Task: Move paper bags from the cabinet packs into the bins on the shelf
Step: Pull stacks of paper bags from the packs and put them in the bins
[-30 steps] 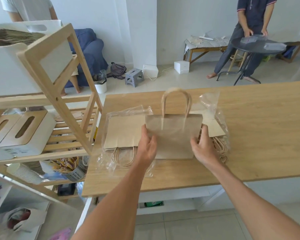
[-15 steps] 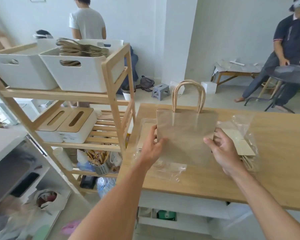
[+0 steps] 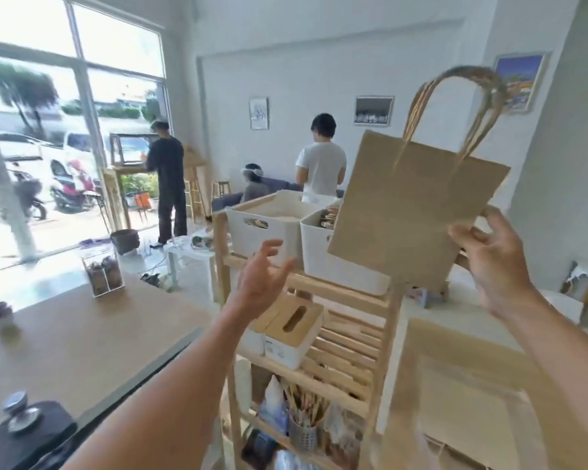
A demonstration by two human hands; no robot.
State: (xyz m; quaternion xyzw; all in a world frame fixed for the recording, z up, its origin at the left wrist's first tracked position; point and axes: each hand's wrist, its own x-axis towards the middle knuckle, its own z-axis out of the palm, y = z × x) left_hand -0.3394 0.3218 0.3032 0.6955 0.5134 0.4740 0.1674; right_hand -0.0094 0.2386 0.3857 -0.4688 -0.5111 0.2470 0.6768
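A flat brown paper bag (image 3: pixel 408 208) with twisted handles hangs in the air, tilted, in front of the shelf's top level. My right hand (image 3: pixel 489 256) pinches its lower right corner. My left hand (image 3: pixel 263 273) is off the bag, fingers spread and relaxed, in front of the bins. Two white bins stand on the wooden shelf (image 3: pixel 340 290): the left bin (image 3: pixel 262 228), and the right bin (image 3: pixel 333 259) with brown bag handles showing inside, partly hidden by the held bag.
Two white tissue boxes (image 3: pixel 286 330) with wooden lids sit on the shelf's middle level, a utensil cup (image 3: pixel 302 432) lower down. A wooden table (image 3: pixel 75 337) lies at the left, the cabinet top (image 3: pixel 489 385) at the right. Three people stand or sit behind.
I have turned from the cabinet to the shelf. The bag has risen off the cabinet toward the bins. My left hand has let go of it; only my right hand holds it.
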